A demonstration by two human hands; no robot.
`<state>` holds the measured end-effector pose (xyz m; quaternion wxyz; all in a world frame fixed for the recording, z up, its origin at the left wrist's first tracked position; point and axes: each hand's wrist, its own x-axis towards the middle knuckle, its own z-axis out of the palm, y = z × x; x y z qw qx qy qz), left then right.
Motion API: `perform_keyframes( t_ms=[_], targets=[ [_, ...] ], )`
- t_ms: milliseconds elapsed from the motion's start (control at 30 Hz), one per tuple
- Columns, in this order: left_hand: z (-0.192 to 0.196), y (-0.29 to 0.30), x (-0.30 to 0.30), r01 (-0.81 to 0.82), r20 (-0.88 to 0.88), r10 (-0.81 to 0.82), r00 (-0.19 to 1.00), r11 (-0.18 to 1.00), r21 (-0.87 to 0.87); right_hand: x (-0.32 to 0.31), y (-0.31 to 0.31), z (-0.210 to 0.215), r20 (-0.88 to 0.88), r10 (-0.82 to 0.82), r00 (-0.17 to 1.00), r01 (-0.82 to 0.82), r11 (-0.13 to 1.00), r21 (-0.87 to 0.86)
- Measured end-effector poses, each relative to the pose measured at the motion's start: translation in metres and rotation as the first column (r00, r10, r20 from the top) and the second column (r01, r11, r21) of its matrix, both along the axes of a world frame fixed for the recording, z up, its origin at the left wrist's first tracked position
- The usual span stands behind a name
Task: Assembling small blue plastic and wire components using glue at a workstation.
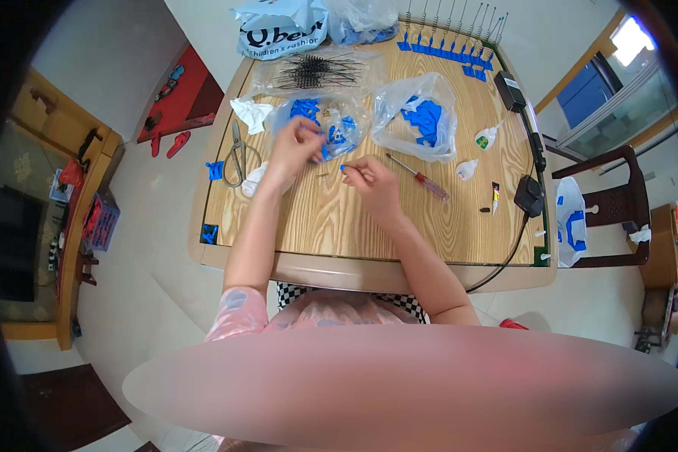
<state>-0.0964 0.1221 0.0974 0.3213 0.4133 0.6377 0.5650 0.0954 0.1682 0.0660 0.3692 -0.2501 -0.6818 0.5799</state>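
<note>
Several springs (447,24) beyond the screwdriver (432,187) look done; the spring pile (316,72), beyond-left of it, undone — my right hand (375,184) pinches a blue bit (343,168); left hand (294,151) blurred, cannot tell.

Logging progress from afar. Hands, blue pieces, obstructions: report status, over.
Left hand over clear plastic bag of blue pieces, fingers blurred, grip unclear. Right hand pinching small blue piece. Red-handled metal screwdriver close beside that hand.

The desk (331,226) leaves room at its near edge between the forearms (253,237); scissors (239,143) obstruct the left edge, a black adapter (529,197) the right.
</note>
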Motion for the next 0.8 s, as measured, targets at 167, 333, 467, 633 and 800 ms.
perform_keyframes(
  t_ms=[167,333,467,633,800],
  targets=[
    [-0.012,-0.015,0.035,0.061,0.502,-0.156,0.851,0.978,0.201,0.002,0.010,-0.006,-0.167,-0.135,0.977,0.128,0.990,-0.054],
    [-0.023,-0.021,0.030,0.133,0.563,-0.243,0.790,0.964,0.229,0.004,0.006,0.003,-0.177,-0.072,0.982,0.054,0.993,-0.105],
    [-0.021,-0.023,0.038,0.179,0.345,-0.232,0.910,0.967,0.179,0.003,0.005,-0.003,-0.174,-0.021,0.985,0.004,0.995,-0.100],
    [-0.019,-0.026,0.044,0.142,0.025,-0.146,0.989,0.982,0.124,0.004,0.004,0.000,-0.269,-0.013,0.963,-0.015,0.994,-0.104],
    [-0.019,-0.025,0.045,0.143,0.153,-0.167,0.974,0.978,0.154,0.006,0.007,0.004,-0.221,-0.032,0.975,0.008,0.994,-0.108]
  ],
)
